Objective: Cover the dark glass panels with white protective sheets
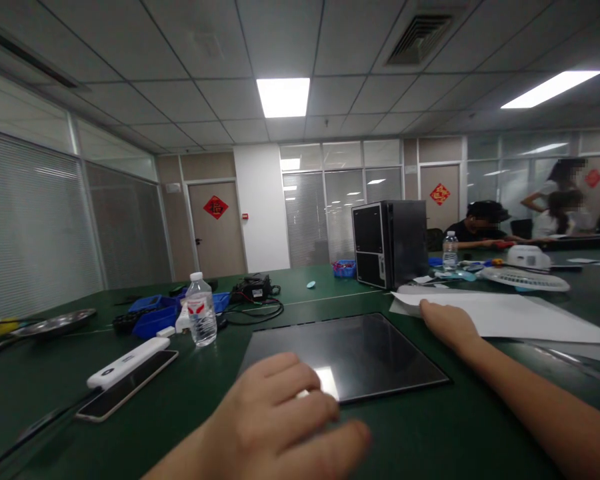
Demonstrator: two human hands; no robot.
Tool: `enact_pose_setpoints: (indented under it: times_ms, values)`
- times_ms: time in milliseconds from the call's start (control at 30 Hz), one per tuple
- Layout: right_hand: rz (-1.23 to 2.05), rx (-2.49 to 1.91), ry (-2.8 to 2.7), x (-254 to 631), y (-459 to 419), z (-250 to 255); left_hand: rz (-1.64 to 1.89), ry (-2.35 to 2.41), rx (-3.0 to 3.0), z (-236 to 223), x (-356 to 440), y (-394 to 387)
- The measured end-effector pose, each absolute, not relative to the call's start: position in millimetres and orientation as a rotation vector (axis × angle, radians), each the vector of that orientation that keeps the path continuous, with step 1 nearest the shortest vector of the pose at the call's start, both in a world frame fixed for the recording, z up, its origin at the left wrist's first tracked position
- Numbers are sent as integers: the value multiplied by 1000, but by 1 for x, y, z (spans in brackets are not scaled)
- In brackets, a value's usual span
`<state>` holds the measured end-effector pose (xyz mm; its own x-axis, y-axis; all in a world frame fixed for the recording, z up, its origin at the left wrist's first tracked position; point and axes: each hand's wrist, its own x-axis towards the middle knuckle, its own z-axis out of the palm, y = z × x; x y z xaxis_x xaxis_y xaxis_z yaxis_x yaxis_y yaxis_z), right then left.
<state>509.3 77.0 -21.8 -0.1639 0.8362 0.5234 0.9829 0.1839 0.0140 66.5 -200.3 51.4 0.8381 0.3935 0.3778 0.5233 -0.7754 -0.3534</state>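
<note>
Right hand pinched white paper toward green table's right edge.
Left hand curled, grip unclear, by flat glossy black panel; room lay rightward.

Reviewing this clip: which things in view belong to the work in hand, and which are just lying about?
Apparently in use:
- glossy black rectangular panel, nearest the left hand
- large thin white sheet, held by the right hand

Seemingly lying about:
- boxy black computer tower
- dark-screened rectangular phone
- long white plastic device
- blue plastic tray
</note>
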Motion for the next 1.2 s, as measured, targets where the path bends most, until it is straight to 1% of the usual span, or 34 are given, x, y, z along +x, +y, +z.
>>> enact_pose_setpoints:
  times_ms: [67,100,200,300,433,567,700,800,1000,1200]
  values:
    - [-510,-1609,-2059,494,69,-14,-318,-937,-2477,56,58,-173]
    - [-505,-1556,-2055,486,65,-12,-334,-1062,-2435,52,47,-158]
    - [-428,-1386,-2056,459,57,-8,-448,-1443,-2293,18,1,-119]
    - [-280,-1272,-2047,443,56,-8,-615,-1871,-2111,-18,-40,-96]
    - [-159,-1293,-2027,456,61,-12,-671,-2236,-1951,-33,-60,-87]
    - [-106,-1366,-2091,484,59,-24,-655,-2331,-2000,-32,-53,-93]
    - [10,-1355,-2140,489,61,-30,-658,-2336,-2071,-32,-46,-97]
    - [82,-1375,-2072,486,70,-29,-641,-2347,-2091,-34,-45,-95]
    - [89,-1529,-1974,500,73,-37,-620,-2357,-2098,-35,-48,-93]
    - [264,-1403,-2059,485,74,-33,-623,-2361,-2101,-32,-47,-94]
